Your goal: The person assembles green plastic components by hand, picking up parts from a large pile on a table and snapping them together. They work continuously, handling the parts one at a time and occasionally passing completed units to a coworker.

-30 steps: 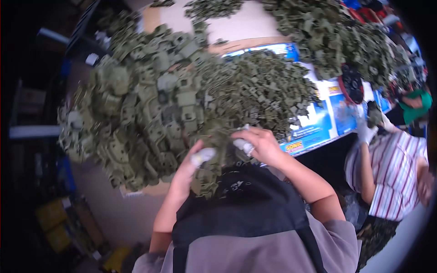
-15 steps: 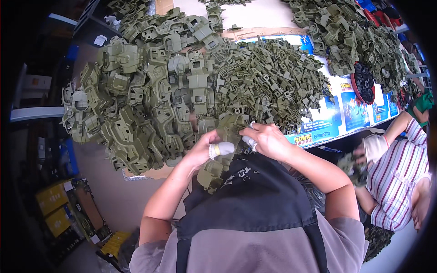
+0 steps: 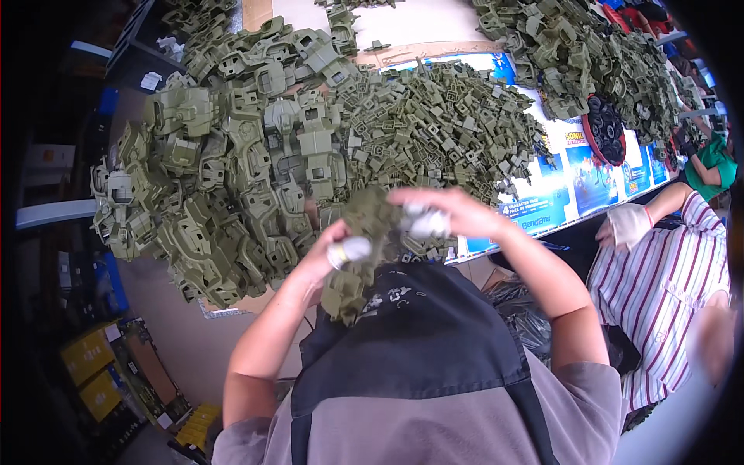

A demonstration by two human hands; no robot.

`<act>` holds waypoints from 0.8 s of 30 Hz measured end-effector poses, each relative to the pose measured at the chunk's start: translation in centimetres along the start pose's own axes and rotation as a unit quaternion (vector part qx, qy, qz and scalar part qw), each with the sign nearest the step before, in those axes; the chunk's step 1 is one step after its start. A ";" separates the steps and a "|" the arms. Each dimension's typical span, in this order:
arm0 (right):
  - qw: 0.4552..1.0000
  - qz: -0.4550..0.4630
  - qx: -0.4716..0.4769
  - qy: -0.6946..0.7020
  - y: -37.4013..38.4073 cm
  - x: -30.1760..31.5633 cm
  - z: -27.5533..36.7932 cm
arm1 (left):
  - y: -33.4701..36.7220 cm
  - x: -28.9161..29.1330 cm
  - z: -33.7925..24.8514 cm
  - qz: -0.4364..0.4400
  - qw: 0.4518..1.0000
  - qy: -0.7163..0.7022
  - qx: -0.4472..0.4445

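Note:
A long olive-green moulded plastic part (image 3: 346, 291) hangs in front of my apron, with my left hand (image 3: 325, 249) closed on its side. A white cover wraps that hand's thumb. My right hand (image 3: 453, 211) is at the upper right of the part, smeared by motion, with white covers on its fingers. Whether it touches the part or grips a small piece cannot be made out. Just beyond both hands lies a heap of small olive-green plastic pieces (image 3: 446, 128). Large olive-green moulded vehicle-like shells (image 3: 256, 159) are piled to its left.
Another green heap (image 3: 577, 58) covers the table's far right, beside a red-rimmed basket of dark round parts (image 3: 604, 132). Printed blue card (image 3: 593, 177) lines the table edge. A co-worker in a striped shirt (image 3: 659, 287) is close on my right. Yellow boxes (image 3: 89, 364) stand lower left.
My right hand has lifted slightly away from the part and blurred. The left hand still holds it. The co-worker's gloved hand has shifted, and the dark green thing near it is no longer visible.

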State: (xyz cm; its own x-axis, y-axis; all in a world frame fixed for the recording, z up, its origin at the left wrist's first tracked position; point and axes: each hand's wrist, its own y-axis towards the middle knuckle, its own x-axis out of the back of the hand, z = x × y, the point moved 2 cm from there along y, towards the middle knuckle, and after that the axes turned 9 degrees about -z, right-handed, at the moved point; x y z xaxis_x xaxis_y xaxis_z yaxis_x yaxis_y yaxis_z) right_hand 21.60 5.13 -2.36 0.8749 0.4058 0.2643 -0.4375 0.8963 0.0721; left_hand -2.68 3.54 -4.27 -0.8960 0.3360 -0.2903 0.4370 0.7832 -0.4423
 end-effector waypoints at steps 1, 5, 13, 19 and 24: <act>0.998 -0.034 -0.040 0.020 0.5 2.0 -0.8 | 1.0 1.9 1.5 -0.013 0.996 -0.084 0.032; 0.855 -0.218 -0.012 -0.471 -1.8 4.2 -7.7 | 1.8 2.3 1.0 -0.112 0.974 -0.196 0.025; 0.902 -0.292 -0.033 -0.316 -0.7 2.7 -7.7 | -1.0 -0.2 1.3 -0.176 0.943 -0.275 0.060; 0.999 -0.030 0.005 -0.017 -2.9 -2.4 4.1 | -1.5 -1.7 2.5 -0.124 0.931 -0.313 0.141; 0.985 0.097 -0.018 -0.142 -3.9 -4.8 5.4 | -1.8 -3.1 2.1 -0.128 0.934 -0.240 0.231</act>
State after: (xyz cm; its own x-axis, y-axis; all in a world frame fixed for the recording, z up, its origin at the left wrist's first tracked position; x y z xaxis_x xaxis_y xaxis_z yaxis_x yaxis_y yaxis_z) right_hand 17.97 -1.29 1.27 0.6803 0.5086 0.5277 -0.5787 0.8146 -0.0392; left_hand -0.53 0.05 -4.35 -0.8856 -0.1912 -0.4233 0.3006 0.4587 -0.8362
